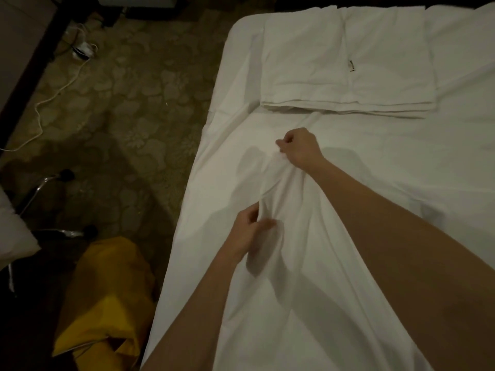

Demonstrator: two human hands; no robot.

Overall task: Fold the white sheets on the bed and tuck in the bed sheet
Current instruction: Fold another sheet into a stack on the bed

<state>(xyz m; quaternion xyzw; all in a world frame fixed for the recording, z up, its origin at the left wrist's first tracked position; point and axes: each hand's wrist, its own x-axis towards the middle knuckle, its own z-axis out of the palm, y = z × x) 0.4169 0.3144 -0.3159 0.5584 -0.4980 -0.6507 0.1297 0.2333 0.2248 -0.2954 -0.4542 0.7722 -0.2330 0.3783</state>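
Both hands pinched one raised ridge of the thin white cotton bed sheet (334,263): the right hand (301,147) farther up, the left hand (249,231) nearer. It looked light, limp and crease-prone, best gathered along an edge. It lay spread over the bed, below a flat folded white sheet stack (345,65)
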